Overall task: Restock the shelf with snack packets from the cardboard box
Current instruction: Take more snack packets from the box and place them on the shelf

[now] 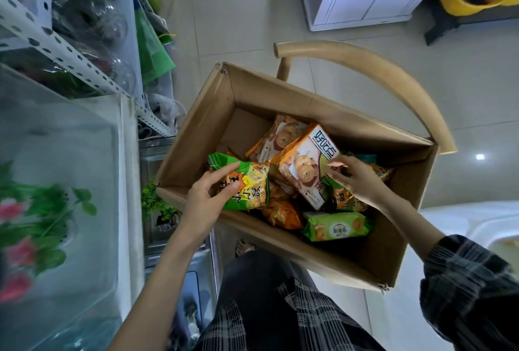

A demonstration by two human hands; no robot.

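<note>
Green crinkly snack packet (247,186) sits at the near-left corner of the open brown cardboard box (373,255), and the left hand (209,196) is clamped on it, thumb over, fingers under! The orange-and-white biscuit packet (307,165) stands tilted mid-box, long axis running up and away; the right hand (355,179) pinches its right edge. The white perforated metal shelf (64,50) lies off to the left (so the left hand is nearer, I'd judge), box perched on a curved wooden chair (393,75)
</note>
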